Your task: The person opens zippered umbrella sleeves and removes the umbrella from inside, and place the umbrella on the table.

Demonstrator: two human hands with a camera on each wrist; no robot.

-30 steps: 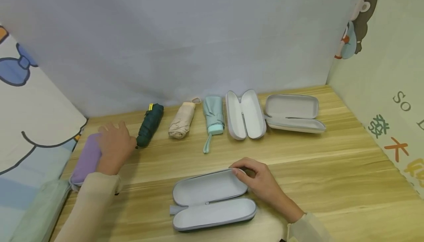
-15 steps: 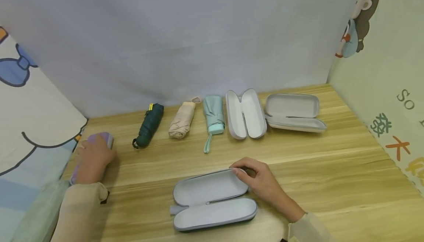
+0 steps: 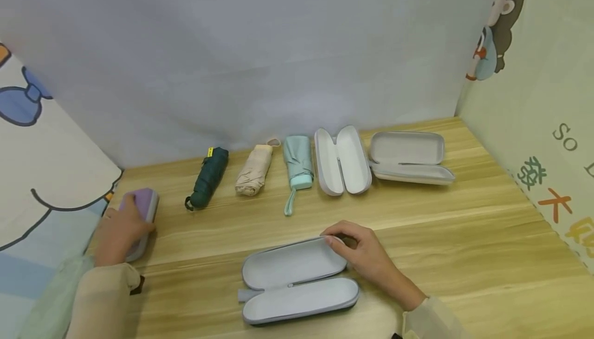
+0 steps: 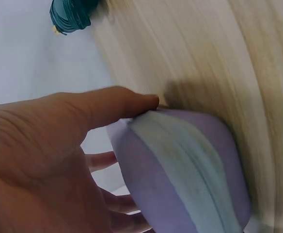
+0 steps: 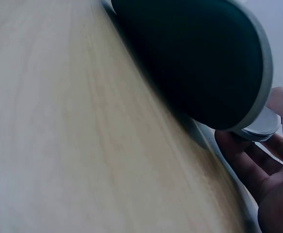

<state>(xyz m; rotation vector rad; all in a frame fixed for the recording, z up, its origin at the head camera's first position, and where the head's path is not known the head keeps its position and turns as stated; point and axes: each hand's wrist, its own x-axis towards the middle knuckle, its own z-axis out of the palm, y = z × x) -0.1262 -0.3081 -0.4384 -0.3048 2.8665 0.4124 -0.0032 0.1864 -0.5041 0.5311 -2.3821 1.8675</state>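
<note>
At the table's left side my left hand [image 3: 118,230] grips a closed purple zip case [image 3: 146,200]. In the left wrist view the thumb lies on one side of the purple case [image 4: 141,170] and the fingers reach round the other; a pale zip band runs along it. My right hand [image 3: 368,256] pinches the far right rim of an open case [image 3: 299,297] with a pale grey inside, in front of me. The right wrist view shows this case's dark outside [image 5: 195,58], with the right hand [image 5: 272,170] at its rim.
Along the back lie a dark green folded umbrella [image 3: 210,178], a beige one [image 3: 254,170] and a mint one [image 3: 299,161] with a wrist loop. Two more open cases, one upright-lidded [image 3: 351,161] and one grey-beige [image 3: 408,149], stand to their right. A pale green fabric item [image 3: 55,297] hangs at the left edge.
My left hand has moved left and down from beside the dark green umbrella onto the purple case. That case has shifted right and tipped, showing its zip side. The right hand stays put.
</note>
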